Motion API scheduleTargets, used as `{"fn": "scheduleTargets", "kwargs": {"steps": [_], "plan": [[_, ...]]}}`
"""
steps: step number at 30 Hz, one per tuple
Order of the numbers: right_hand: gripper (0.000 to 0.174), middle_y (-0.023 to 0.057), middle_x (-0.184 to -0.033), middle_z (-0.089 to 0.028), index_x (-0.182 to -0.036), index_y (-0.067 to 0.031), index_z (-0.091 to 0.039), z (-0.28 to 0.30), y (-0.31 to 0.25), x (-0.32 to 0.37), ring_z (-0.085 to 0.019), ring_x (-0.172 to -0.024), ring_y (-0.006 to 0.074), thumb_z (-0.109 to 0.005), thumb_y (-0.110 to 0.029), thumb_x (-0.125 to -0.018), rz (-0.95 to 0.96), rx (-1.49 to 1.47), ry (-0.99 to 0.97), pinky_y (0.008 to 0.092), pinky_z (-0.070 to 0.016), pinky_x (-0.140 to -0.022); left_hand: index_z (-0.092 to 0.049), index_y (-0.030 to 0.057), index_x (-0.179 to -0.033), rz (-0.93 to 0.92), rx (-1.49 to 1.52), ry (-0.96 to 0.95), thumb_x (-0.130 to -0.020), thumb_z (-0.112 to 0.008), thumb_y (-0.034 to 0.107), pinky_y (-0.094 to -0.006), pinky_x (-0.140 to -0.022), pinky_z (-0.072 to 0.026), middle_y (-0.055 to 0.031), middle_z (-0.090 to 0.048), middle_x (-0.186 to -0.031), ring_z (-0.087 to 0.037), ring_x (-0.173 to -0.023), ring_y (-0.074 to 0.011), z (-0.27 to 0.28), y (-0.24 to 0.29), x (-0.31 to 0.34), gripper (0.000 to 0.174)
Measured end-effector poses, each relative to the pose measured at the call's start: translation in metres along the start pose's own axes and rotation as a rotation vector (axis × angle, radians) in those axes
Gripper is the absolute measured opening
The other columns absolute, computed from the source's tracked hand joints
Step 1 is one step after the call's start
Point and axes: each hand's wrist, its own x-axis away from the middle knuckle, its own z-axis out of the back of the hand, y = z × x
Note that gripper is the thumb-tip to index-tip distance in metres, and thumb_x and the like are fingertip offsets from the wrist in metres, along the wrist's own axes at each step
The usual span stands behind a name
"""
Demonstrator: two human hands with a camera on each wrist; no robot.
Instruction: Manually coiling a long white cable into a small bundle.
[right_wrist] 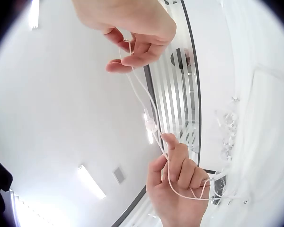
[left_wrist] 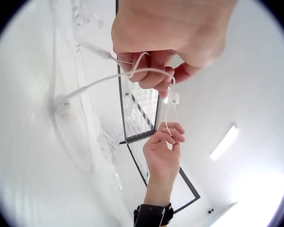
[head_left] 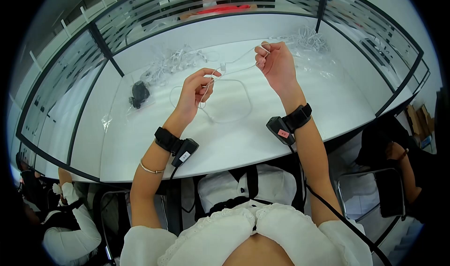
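A pair of white wired earphones (left_wrist: 61, 105) is stretched between the two hands over the table. The left hand (head_left: 192, 92) grips the thin cable with curled fingers, and the earbud end hangs below it. To the upper right, the right hand (head_left: 277, 67) pinches a loop of the same cable between thumb and fingers. Between the hands a small white cable piece (right_wrist: 151, 125) sits on the two strands. The rest of the cable (head_left: 249, 98) curves in a wide loop over the white tabletop.
A heap of white cables (head_left: 173, 62) in clear plastic lies at the back left, with another cable pile (head_left: 307, 40) at the back right. A dark bundle (head_left: 139, 94) rests at the left. Framed partitions (head_left: 105, 45) enclose the table (head_left: 300, 111). Other people sit on both sides.
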Motion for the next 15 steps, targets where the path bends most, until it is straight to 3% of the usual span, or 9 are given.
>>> {"fn": "scheduleTargets", "kwargs": {"steps": [4,7,10,15], "plan": [[0.017,0.0183,-0.103,-0.063,-0.075,-0.0104,-0.045,-0.0065,-0.0051,0.0052,-0.039,-0.052,0.008,-0.042,-0.022,-0.088,0.097,0.117,-0.085,0.0197,-0.0359,-0.053,-0.06,0.0026,-0.099,-0.004,-0.052,0.023,-0.087,-0.047,0.018,-0.021,-0.044,-0.0157,0.0082,-0.03,-0.055,-0.024,-0.046,-0.0015,0.0012,-0.0001,-0.0015,0.023],[0.019,0.0244,-0.113,-0.063,-0.075,-0.0129,-0.049,-0.0037,-0.0073,0.008,-0.032,-0.047,0.0059,-0.044,-0.026,-0.087,0.004,0.316,-0.203,0.0178,-0.0307,-0.05,-0.061,0.0034,-0.099,-0.006,-0.037,0.002,-0.089,-0.052,0.02,-0.0211,-0.044,-0.0146,0.0089,-0.028,-0.055,-0.023,-0.046,-0.0012,0.0029,-0.0014,-0.0036,0.021],[0.019,0.0229,-0.107,-0.066,-0.075,-0.0145,-0.05,-0.0065,0.0,0.0103,-0.027,-0.046,0.005,-0.047,-0.029,-0.087,-0.07,0.506,-0.109,0.0171,-0.0275,-0.05,-0.061,0.004,-0.099,-0.008,-0.028,0.014,-0.09,-0.055,0.02,-0.0212,-0.044,-0.014,0.0099,-0.027,-0.055,-0.021,-0.046,-0.0009,0.0007,-0.0002,-0.0022,0.02],[0.018,0.0195,-0.099,-0.069,-0.079,-0.0097,-0.051,-0.01,0.001,0.0103,-0.027,-0.046,0.0068,-0.052,-0.027,-0.083,-0.069,0.525,-0.071,0.0194,-0.0297,-0.046,-0.06,0.0041,-0.101,-0.03,-0.025,0.063,-0.093,-0.053,0.026,-0.0217,-0.044,-0.0144,0.0101,-0.026,-0.055,-0.02,-0.046,-0.0011,-0.0036,0.0011,-0.0005,0.025]]}}
